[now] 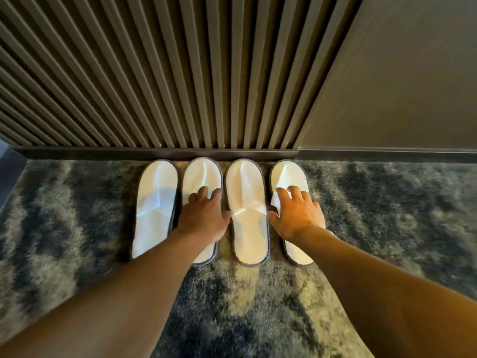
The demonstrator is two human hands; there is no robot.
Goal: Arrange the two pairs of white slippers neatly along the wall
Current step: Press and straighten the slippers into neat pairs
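Observation:
Several white slippers lie side by side on the carpet, toes against the dark skirting board (160, 152). From the left they are the first slipper (156, 202), the second slipper (201, 177), the third slipper (247, 202) and the fourth slipper (289, 174). My left hand (204, 215) rests flat on the second slipper, fingers spread. My right hand (296, 213) lies flat on the fourth slipper, fingers apart. Neither hand grips a slipper. Both forearms cover the heels of those two slippers in part.
A ribbed, slatted wall panel (154, 73) rises behind the slippers, with a smooth brown wall (400, 86) to its right. The floor is a mottled grey and dark blue carpet (387, 202) stretching left, right and toward me.

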